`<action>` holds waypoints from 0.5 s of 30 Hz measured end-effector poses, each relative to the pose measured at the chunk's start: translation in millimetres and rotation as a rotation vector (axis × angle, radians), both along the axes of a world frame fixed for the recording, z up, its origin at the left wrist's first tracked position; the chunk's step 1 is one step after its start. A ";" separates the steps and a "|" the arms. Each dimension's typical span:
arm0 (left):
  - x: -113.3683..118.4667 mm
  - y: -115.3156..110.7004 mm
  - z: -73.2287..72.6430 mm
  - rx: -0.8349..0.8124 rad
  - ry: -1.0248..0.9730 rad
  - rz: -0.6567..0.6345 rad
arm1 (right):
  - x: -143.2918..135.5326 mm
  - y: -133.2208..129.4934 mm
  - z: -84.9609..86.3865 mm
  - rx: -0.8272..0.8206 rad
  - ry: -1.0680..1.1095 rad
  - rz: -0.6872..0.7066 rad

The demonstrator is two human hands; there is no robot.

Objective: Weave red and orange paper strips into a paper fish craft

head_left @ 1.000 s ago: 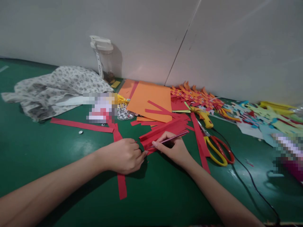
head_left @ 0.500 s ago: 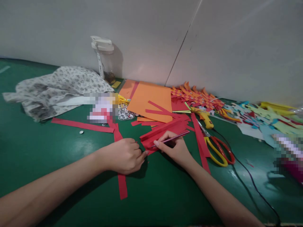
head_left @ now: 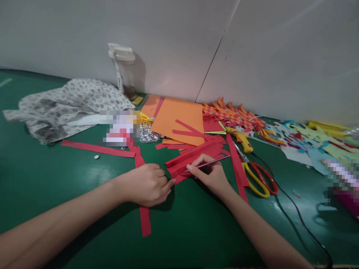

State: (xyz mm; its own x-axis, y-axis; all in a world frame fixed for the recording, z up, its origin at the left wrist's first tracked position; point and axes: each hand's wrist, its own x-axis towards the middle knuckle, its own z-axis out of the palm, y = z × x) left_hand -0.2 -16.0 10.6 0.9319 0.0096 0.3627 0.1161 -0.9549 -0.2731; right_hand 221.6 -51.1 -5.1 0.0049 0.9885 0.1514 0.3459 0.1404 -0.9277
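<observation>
My right hand (head_left: 211, 173) pinches a thin pencil (head_left: 207, 163), its point down on a folded sheet of red paper (head_left: 181, 172). Curled in, my left hand (head_left: 151, 185) holds the near left corner of that sheet, a fingertip pressing on it. Under my left hand runs a red paper strip (head_left: 145, 222), its lower end sticking out toward me. Another red strip (head_left: 98, 148) lies to the left, touching the first one's top. More loose red strips (head_left: 237, 168) are to the right of my right hand.
Scissors (head_left: 256, 179) with yellow and red handles lie at right, beside a yellow glue gun (head_left: 242, 140) and its cord. Orange paper (head_left: 179, 116), woven paper fish (head_left: 232, 114) and coloured scraps (head_left: 308, 138) line the back. A bottle (head_left: 125, 71) and patterned cloth (head_left: 73, 104) are at left.
My right hand has shifted slightly to the right and away from me, the pencil moving along the red paper with it. My left hand has stayed put.
</observation>
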 end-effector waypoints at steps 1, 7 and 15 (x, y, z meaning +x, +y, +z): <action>-0.1 0.0 -0.2 0.001 0.003 0.002 | -0.4 0.4 -0.1 0.013 -0.024 -0.007; -1.2 0.6 -1.4 0.003 0.013 0.005 | -0.3 2.8 1.8 0.093 -0.080 -0.083; -2.1 1.4 -0.8 -0.005 -0.008 0.015 | 7.3 9.1 5.6 0.190 0.090 -0.303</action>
